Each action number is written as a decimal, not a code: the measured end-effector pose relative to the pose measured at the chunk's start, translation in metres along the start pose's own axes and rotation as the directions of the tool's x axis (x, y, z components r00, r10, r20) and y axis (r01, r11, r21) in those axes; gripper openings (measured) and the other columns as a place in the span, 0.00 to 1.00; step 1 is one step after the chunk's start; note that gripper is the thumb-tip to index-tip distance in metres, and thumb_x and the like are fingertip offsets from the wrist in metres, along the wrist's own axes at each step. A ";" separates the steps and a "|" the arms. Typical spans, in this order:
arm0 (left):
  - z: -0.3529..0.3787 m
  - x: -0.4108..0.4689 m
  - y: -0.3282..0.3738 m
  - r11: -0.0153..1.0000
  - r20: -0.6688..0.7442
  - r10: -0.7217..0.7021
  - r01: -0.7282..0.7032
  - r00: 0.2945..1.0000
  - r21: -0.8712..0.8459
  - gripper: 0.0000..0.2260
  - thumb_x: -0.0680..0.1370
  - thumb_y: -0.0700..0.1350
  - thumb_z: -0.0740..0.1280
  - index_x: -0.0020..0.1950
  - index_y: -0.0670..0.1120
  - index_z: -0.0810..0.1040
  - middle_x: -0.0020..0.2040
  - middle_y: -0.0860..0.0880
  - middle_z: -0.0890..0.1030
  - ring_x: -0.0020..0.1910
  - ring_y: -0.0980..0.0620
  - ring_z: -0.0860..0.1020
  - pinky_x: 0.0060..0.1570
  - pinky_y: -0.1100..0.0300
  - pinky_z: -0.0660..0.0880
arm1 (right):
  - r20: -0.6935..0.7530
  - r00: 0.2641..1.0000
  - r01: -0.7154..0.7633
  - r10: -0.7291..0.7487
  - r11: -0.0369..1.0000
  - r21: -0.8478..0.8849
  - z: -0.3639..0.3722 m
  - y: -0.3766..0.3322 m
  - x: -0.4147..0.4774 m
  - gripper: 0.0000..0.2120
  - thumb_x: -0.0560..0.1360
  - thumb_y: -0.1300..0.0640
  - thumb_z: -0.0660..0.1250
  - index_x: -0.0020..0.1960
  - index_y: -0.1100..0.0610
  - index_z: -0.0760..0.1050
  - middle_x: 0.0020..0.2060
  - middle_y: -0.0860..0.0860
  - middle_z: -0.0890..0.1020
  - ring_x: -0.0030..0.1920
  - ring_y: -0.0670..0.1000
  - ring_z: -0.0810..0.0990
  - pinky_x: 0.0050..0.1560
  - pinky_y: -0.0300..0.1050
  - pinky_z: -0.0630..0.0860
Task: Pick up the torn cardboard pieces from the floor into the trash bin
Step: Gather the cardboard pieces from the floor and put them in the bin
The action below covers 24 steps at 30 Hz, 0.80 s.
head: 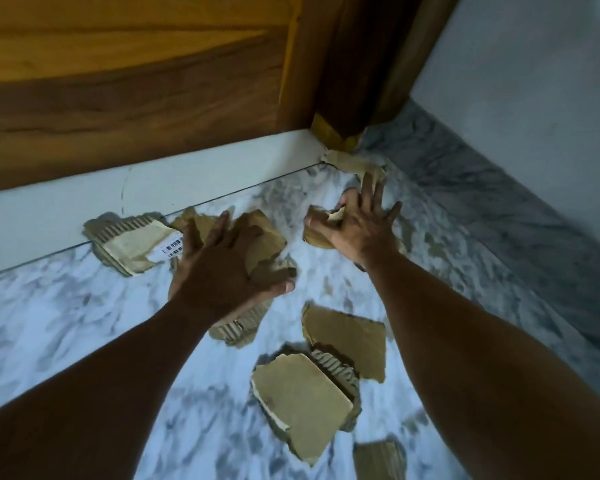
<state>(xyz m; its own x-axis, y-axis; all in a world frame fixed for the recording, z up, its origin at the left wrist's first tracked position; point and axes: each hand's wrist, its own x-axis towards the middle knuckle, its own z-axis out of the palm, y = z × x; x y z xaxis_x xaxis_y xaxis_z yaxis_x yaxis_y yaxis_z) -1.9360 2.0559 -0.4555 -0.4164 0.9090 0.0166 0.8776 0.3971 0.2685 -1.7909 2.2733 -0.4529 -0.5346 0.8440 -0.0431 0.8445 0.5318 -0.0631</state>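
Several torn brown cardboard pieces lie on the marbled floor (66, 323). My left hand (222, 268) rests spread, fingers straight, on a pile of pieces (265, 237) near the white sill, and a corrugated scrap (238, 329) shows below its wrist. My right hand (359, 225) pinches a small piece (321, 233) between thumb and forefinger, its other fingers stretched out. A piece with a barcode label (132, 244) lies left of my left hand. Nearer me are a flat piece (347, 337), a larger one (302, 400) and one at the bottom edge (378, 462). No trash bin is in view.
A wooden door (136, 81) stands above a white sill (187, 181). One more scrap (347, 162) sits in the corner by the door frame (354, 64). A grey marble skirting (499, 209) and a pale wall (534, 81) close off the right side.
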 end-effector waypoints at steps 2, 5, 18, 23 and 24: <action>0.001 0.007 -0.003 1.000 0.005 0.014 -0.014 1.000 0.027 0.50 0.65 0.84 0.51 0.81 0.62 0.48 0.83 0.57 0.51 0.82 0.53 0.42 0.76 0.35 0.41 | 0.027 0.999 -0.018 0.018 1.000 0.016 -0.003 0.001 0.011 0.56 0.63 0.16 0.51 0.79 0.51 0.52 0.81 0.57 0.37 0.80 0.62 0.35 0.73 0.75 0.38; 0.000 0.016 -0.006 0.998 0.004 0.027 -0.028 1.000 0.059 0.50 0.65 0.84 0.49 0.82 0.61 0.49 0.83 0.56 0.49 0.82 0.52 0.41 0.76 0.35 0.41 | 0.056 0.997 -0.060 0.058 0.997 0.053 -0.003 0.001 0.028 0.61 0.60 0.14 0.51 0.82 0.46 0.38 0.80 0.59 0.34 0.79 0.63 0.33 0.72 0.75 0.38; -0.001 0.008 -0.009 1.000 0.050 -0.012 0.012 0.999 0.017 0.46 0.66 0.82 0.33 0.81 0.65 0.49 0.83 0.57 0.49 0.82 0.52 0.44 0.76 0.34 0.39 | 0.085 0.993 0.078 -0.085 0.994 0.079 0.002 -0.006 -0.036 0.36 0.75 0.26 0.55 0.79 0.34 0.50 0.82 0.48 0.53 0.81 0.55 0.47 0.74 0.74 0.44; -0.011 -0.059 -0.008 0.998 0.095 -0.069 0.068 0.993 0.011 0.50 0.62 0.85 0.35 0.81 0.65 0.48 0.83 0.58 0.47 0.82 0.52 0.43 0.75 0.33 0.37 | 0.178 0.977 0.082 -0.118 0.977 0.195 -0.002 -0.012 -0.120 0.35 0.72 0.23 0.54 0.76 0.29 0.54 0.82 0.45 0.50 0.81 0.51 0.43 0.74 0.73 0.40; -0.013 -0.075 -0.009 0.996 0.089 -0.086 0.085 0.992 0.013 0.50 0.62 0.85 0.36 0.81 0.64 0.48 0.83 0.58 0.46 0.82 0.52 0.42 0.74 0.33 0.37 | 0.214 0.970 0.070 -0.117 0.974 0.218 -0.005 -0.013 -0.138 0.39 0.69 0.19 0.53 0.76 0.29 0.52 0.82 0.44 0.49 0.81 0.50 0.42 0.75 0.72 0.40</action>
<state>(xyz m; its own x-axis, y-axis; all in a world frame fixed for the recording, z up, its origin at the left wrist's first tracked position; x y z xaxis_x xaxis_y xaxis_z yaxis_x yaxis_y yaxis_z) -1.9159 1.9826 -0.4468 -0.4671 0.8793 -0.0927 0.8421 0.4744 0.2566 -1.7277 2.1505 -0.4414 -0.6240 0.7410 -0.2481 0.7783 0.5613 -0.2814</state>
